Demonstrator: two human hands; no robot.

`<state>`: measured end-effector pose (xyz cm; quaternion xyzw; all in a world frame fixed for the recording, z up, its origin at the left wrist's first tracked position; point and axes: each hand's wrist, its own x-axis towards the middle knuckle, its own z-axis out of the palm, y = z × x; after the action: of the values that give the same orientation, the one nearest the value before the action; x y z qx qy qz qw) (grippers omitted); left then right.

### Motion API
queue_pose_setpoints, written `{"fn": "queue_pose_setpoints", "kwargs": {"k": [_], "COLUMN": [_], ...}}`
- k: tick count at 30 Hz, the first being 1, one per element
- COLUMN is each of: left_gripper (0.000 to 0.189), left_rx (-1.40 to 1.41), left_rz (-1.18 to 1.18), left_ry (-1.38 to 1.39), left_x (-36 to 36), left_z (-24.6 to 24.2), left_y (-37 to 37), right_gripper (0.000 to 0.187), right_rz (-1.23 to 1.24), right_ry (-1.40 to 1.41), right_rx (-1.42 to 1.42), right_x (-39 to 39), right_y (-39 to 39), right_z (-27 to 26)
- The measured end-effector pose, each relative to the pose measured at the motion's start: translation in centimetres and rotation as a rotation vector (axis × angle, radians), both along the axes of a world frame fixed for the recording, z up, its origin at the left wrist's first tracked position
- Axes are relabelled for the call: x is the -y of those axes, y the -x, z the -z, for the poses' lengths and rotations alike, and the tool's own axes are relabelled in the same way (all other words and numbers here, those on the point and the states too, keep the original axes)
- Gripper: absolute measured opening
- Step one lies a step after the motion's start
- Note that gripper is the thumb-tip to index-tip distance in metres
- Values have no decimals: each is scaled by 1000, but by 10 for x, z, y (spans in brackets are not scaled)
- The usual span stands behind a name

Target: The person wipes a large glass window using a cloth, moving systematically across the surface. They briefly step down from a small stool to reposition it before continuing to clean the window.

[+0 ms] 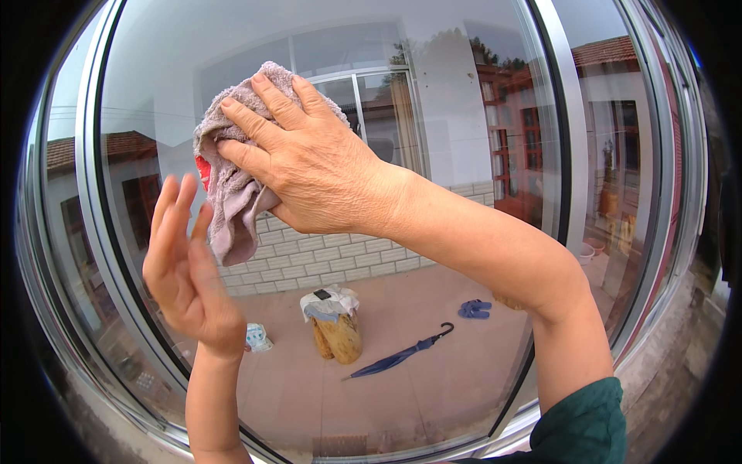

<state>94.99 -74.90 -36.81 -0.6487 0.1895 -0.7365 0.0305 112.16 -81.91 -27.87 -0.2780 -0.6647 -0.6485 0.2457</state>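
Note:
My right hand (324, 168) presses a greyish-pink terry cloth (232, 122) against a large window pane (371, 255), its fingers spread over the fabric. A loose fold of the cloth hangs below the palm, and a small red patch shows at its left edge. To the left of the cloth, my left hand (188, 267) is raised, a little blurred, with its fingers apart and nothing in it. Whether it touches the glass I cannot tell.
Metal window frame bars (87, 162) stand at both sides. Through the glass appear a log stool (339, 339) with cloths and a dark phone-like object (322, 294) on top, a folded blue umbrella (400, 356), blue slippers (474, 309), a plastic packet (258, 337) and a brick-patterned wall (324, 258).

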Motion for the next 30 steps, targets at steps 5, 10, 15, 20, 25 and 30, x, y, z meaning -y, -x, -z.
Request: {"fn": "queue_pose_setpoints", "kwargs": {"k": [5,10,15,20,25,30], "left_gripper": [46,84,92,74,70,64], "left_rx": [5,29,-15,96,252,248], "left_rz": [-330,-923,-897,-882,-947,-895], "left_ry": [152,-14,-79,-218,-219,-137], "left_x": [3,-8,-2,15,13,49], "left_z": [-44,-13,-1,-90,-211,-288], "left_y": [-38,-35,-53,-111,-161,-231], "right_gripper": [71,57,51,59,60,69], "right_rz": [-340,-77,242,59,66,109], "right_ry": [288,-77,-133,28,-27,-84], "right_rx": [-67,-321,-844,-997,-929,-917], "right_x": [41,153,204,190,175,169], "right_y": [-28,-144,-204,-215,-212,-216], "right_z": [20,114,264,351,383,400]}}
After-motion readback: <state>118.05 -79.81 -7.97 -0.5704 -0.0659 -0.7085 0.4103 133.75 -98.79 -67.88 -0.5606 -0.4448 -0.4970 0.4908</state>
